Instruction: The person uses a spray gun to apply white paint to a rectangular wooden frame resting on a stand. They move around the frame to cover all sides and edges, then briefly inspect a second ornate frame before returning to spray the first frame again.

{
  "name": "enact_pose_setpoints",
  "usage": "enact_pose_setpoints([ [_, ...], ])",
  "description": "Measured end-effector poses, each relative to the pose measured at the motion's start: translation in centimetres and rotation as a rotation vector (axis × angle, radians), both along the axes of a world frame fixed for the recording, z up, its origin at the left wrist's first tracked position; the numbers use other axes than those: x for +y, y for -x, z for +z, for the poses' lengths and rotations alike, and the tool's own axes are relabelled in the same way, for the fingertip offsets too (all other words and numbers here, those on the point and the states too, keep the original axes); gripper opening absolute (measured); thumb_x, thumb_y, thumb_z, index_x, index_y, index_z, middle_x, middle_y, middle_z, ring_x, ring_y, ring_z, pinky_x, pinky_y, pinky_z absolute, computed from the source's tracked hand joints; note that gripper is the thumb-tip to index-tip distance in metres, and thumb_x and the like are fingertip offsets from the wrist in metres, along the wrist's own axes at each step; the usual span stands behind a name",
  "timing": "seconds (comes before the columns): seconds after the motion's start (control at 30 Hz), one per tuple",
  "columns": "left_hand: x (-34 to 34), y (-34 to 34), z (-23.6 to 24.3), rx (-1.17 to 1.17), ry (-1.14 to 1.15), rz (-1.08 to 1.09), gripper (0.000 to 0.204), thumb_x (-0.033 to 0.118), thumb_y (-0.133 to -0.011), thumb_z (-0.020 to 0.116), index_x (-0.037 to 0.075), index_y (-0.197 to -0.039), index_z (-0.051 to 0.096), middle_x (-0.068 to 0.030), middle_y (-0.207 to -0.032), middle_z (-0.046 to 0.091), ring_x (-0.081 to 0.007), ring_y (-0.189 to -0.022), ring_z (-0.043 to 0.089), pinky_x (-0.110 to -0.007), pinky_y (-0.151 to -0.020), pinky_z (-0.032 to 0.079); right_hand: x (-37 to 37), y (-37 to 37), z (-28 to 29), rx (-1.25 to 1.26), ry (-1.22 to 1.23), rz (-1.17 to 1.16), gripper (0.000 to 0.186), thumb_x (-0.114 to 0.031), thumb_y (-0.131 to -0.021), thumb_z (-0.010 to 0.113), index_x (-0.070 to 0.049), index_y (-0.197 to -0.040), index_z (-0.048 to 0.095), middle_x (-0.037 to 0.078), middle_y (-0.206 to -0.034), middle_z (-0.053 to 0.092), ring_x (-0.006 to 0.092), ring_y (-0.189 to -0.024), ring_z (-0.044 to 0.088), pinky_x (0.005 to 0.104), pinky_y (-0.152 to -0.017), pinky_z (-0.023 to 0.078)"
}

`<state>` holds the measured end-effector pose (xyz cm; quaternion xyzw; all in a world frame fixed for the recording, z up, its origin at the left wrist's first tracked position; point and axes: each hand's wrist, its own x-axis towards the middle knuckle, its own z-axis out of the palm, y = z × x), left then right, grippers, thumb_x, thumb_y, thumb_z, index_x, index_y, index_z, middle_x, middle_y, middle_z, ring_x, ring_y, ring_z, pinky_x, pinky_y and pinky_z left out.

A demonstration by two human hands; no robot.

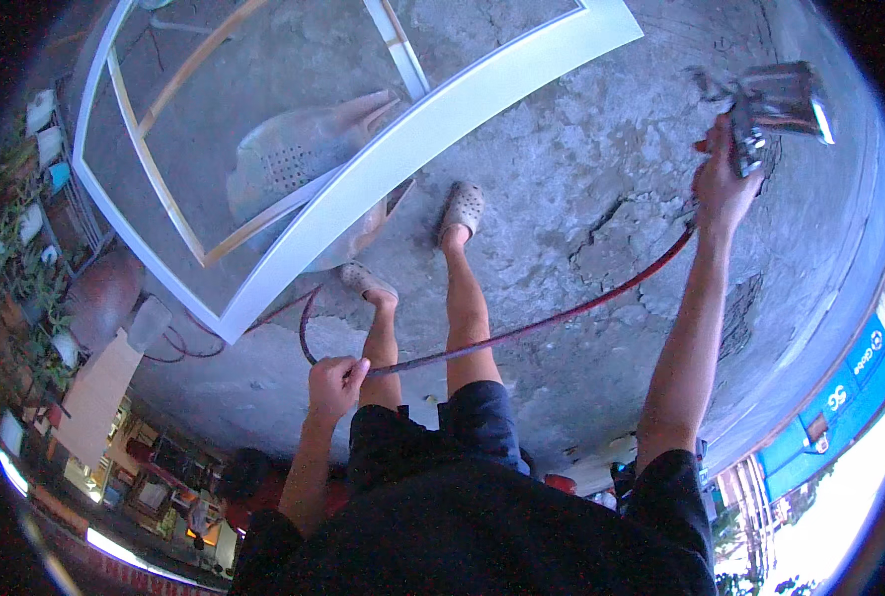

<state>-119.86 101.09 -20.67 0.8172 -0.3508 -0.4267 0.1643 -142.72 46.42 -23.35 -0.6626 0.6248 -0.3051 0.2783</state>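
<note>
My left hand (334, 387) is closed around a dark red air hose (532, 331), near my left knee. From there the hose sags across in front of my legs and rises to my right hand (726, 189). That hand, stretched out to the right, grips a spray gun (748, 144) with a shiny metal cup (785, 97); motion blurs the gun a little. Ahead of me a large frame (467, 117) with a wide white face rests over a pale plastic chair (281, 159). Bare wood shows on the frame's inner bars.
Cracked concrete floor (562, 199) spreads around my feet. At the left are a rusty rounded tank (106, 296), a light wooden board (92, 397) and potted plants (20, 263). The hose's other part trails along the floor toward them. A blue banner (825, 407) hangs at the right.
</note>
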Motion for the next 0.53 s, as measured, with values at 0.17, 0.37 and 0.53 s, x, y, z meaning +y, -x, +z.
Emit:
enact_pose_setpoints([
  [0.17,4.1,-2.5,0.8,-0.09,-0.1,-0.101,0.045,0.029,-0.092,0.065,0.005,-0.057,0.051,-0.0134,-0.055,0.052,-0.0354,-0.051,0.05,-0.047,-0.053,0.036,10.4,-2.5,1.1,0.026,-0.299,0.139,0.027,-0.031,-0.096,0.068,-0.004,-0.099,0.072,0.0,-0.073,0.068,0.0066,-0.061,0.059,0.0224,-0.055,0.044],
  [0.37,6.9,-4.0,1.6,-0.156,-0.1,-0.136,0.046,0.029,-0.091,0.067,0.005,-0.055,0.052,-0.0129,-0.053,0.052,-0.0348,-0.05,0.051,-0.046,-0.055,0.037,18.8,-4.1,2.7,-0.021,-0.357,0.292,0.023,-0.02,-0.09,0.074,0.002,-0.087,0.068,0.009,-0.061,0.056,0.0088,-0.06,0.052,0.0311,-0.056,0.044],
  [0.53,8.7,-4.8,2.4,-0.162,-0.153,-0.19,0.044,0.029,-0.09,0.068,0.005,-0.056,0.053,-0.013,-0.054,0.053,-0.0344,-0.053,0.054,-0.045,-0.057,0.04,23.3,-5.4,5.7,-0.019,-0.405,0.531,0.018,-0.017,-0.087,0.075,-0.001,-0.09,0.069,0.016,-0.073,0.067,0.0284,-0.071,0.071,0.0367,-0.068,0.053],
])
